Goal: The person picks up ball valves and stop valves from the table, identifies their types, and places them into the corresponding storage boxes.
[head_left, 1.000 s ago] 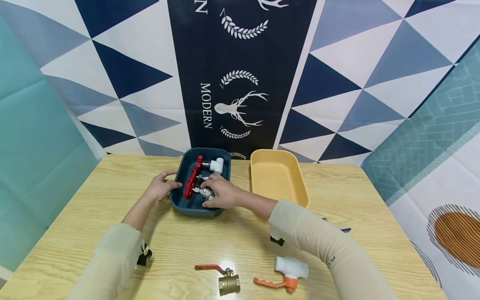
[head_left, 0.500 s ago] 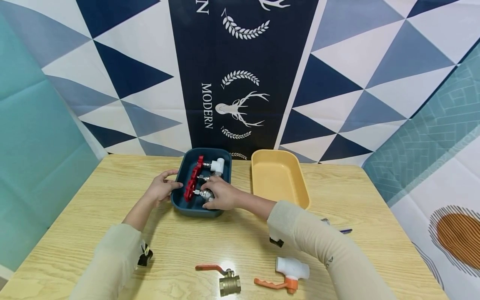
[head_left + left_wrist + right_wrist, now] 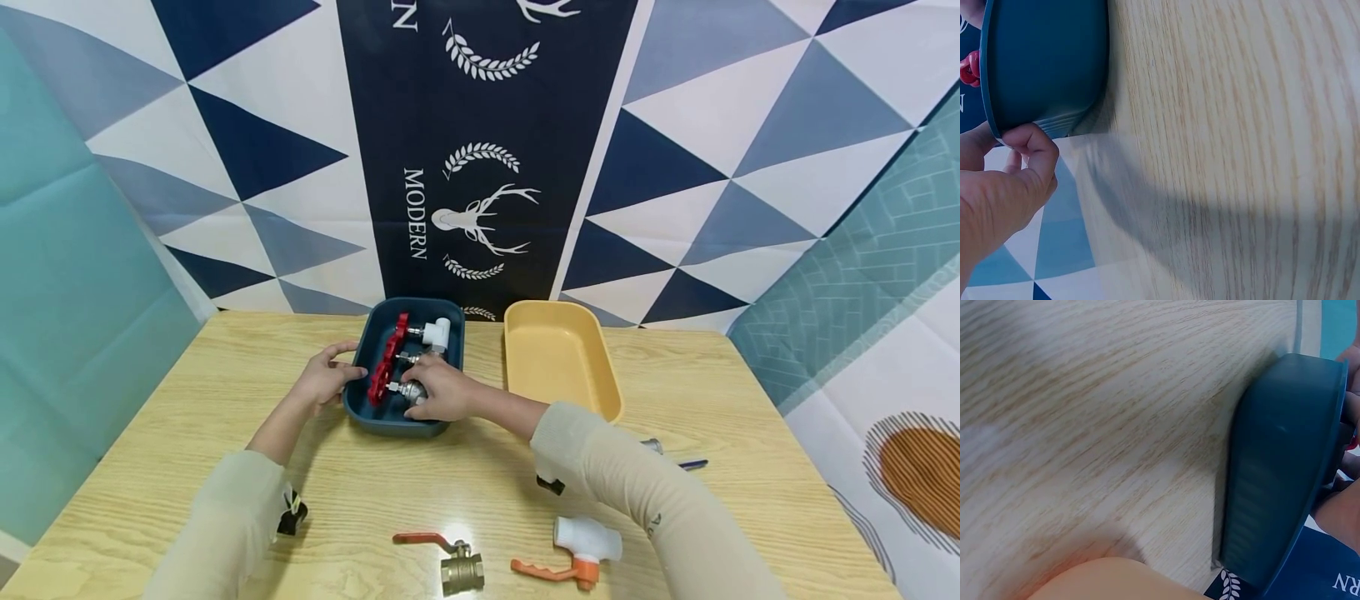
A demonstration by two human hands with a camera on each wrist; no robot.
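My left hand [image 3: 326,379] pinches the left rim of a dark blue tray [image 3: 397,428], thumb over the edge and fingers outside; the left wrist view shows this hold on the tray wall [image 3: 1047,69]. Inside, valves with red handwheels [image 3: 380,386] lie side by side, wheels toward the left. My right hand [image 3: 442,392] reaches in from the right and grips the nearest one, a metal handwheel valve [image 3: 412,392], fingers curled over its body. Behind it lies another metal valve [image 3: 407,358], partly covered by the hand. A white handwheel valve [image 3: 437,333] lies at the back.
A yellow tray [image 3: 555,358] stands right of the blue one. Near the front lie a brass ball valve [image 3: 462,573] with a red lever and a white valve [image 3: 588,540] with an orange handle. My right sleeve partly hides a metal piece [image 3: 652,445] and a blue handle [image 3: 693,464].
Both hands keep their places at the tray and valve. My right forearm has shifted slightly left, and more of the metal piece beyond the sleeve shows.
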